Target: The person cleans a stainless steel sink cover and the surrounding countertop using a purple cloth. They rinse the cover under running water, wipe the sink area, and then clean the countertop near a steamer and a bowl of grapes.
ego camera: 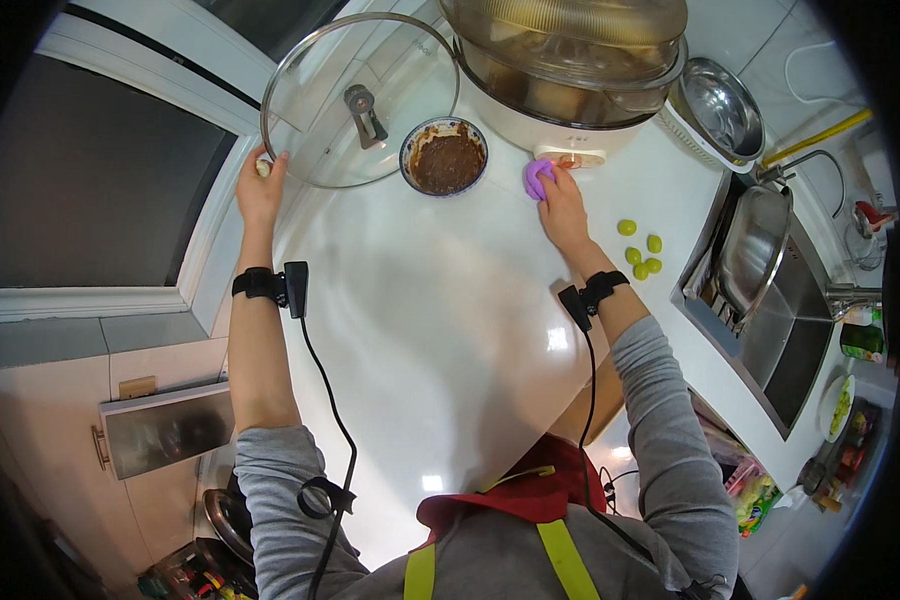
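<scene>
My left hand (pixel 261 191) is at the rim of a large glass pan lid (pixel 420 82), near the window. Between its thumb and fingers shows a small pale lump (pixel 263 168), too small to name. The lid is tilted, with its dark knob and handle facing me. A purple cloth (pixel 538 180) is bunched in my right hand (pixel 565 210), against the front of the electric steamer's white base (pixel 510 112), beside its lit control. A blue-patterned bowl (pixel 403 166) with thick brown paste stands between the lid and the steamer.
Several green grapes (pixel 634 256) lie right of my right forearm. Beyond them is a steel sink (pixel 780 352) holding a metal basin (pixel 754 247). Another steel bowl (pixel 720 105) sits in a white basket (pixel 694 139) beside the steamer. Cables (pixel 326 375) run from both wrist straps.
</scene>
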`<state>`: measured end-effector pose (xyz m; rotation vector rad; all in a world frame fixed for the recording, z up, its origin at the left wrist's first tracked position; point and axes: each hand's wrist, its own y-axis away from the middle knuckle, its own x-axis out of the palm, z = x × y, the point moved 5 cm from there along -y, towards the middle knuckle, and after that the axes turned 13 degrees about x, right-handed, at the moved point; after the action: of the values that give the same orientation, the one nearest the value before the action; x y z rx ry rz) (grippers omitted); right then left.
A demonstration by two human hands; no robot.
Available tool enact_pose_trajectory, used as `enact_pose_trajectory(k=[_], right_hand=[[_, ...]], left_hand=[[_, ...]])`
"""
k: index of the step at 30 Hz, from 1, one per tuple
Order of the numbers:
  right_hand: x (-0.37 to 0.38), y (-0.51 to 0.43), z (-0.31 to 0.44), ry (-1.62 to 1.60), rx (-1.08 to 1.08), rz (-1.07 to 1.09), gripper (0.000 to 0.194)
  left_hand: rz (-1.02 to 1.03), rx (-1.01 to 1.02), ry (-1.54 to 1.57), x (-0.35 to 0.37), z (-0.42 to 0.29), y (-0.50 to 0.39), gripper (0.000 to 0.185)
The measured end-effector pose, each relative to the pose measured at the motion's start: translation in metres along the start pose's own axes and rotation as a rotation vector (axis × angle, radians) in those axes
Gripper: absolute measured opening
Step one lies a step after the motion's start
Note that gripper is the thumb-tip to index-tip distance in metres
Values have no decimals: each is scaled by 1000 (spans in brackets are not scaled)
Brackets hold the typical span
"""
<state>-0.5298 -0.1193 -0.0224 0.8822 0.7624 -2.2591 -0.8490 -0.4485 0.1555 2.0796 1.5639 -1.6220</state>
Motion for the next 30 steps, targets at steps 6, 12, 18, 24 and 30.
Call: enact_pose_trajectory(k=[6,12,18,24,30], right_hand=[[-5,1,6,-20,-54,-36,44],[5,19,19,-59,-144,49,41],[28,113,85,-281,-173,656,30],[-3,140,77,-619,-171,804,15],[-50,64,-7,-37,-194,211,45]], left_hand=[[-4,-20,262,6,-8,8,25],[-260,-64,343,-20,-29,49,19],[-341,-125,288,-101,-15,117,14],[-323,-170,74,-221,-47,219,10],[-341,-272,-109,-300,-114,325,11]])
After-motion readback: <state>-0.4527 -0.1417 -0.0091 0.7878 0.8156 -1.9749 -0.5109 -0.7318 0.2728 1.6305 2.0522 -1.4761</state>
